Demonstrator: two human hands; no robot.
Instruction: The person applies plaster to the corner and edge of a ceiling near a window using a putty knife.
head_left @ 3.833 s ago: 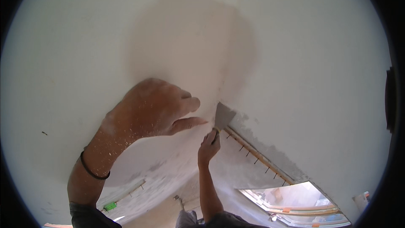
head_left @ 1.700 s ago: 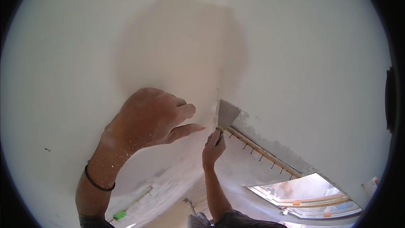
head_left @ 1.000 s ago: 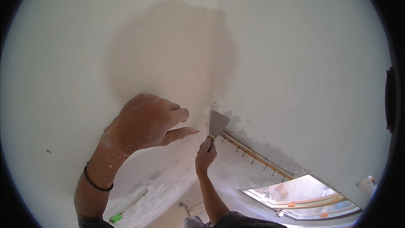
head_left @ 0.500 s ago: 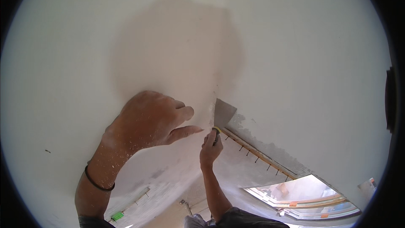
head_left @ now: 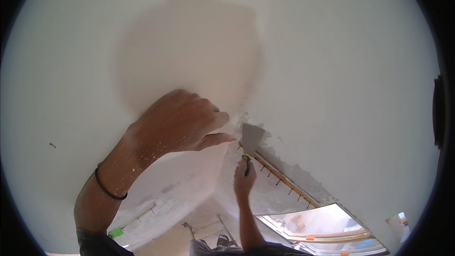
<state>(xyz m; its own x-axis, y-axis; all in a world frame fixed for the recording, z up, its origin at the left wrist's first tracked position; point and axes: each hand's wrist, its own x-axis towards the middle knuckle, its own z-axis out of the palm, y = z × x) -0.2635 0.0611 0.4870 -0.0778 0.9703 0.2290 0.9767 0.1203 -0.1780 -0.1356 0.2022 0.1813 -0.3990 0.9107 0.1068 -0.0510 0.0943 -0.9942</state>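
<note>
My right hand (head_left: pixel 245 178) is wrapped round the dark handle of a putty knife (head_left: pixel 253 136). Its broad grey blade lies against the white surface just right of the corner line, beside rough grey patches (head_left: pixel 279 163) of filler. To its left, my left hand (head_left: pixel 185 118) is raised near the corner with its fingers bent and the thumb stretched out apart. I see nothing between thumb and forefinger, though the palm side is hidden. White specks dot the left forearm, which wears a dark wristband (head_left: pixel 108 188).
A wooden strip (head_left: pixel 279 176) with several protruding nails runs right and down from the corner. Below it is a bright window (head_left: pixel 317 223). A green piece (head_left: pixel 116 232) shows at lower left. Far below, my feet (head_left: pixel 223 240) are beside a metal frame (head_left: pixel 227 227).
The view has shifted slightly. My right hand and the putty knife have come down a little, baring rough grey filler at the corner. My left hand has moved up and right, closer to the corner.
</note>
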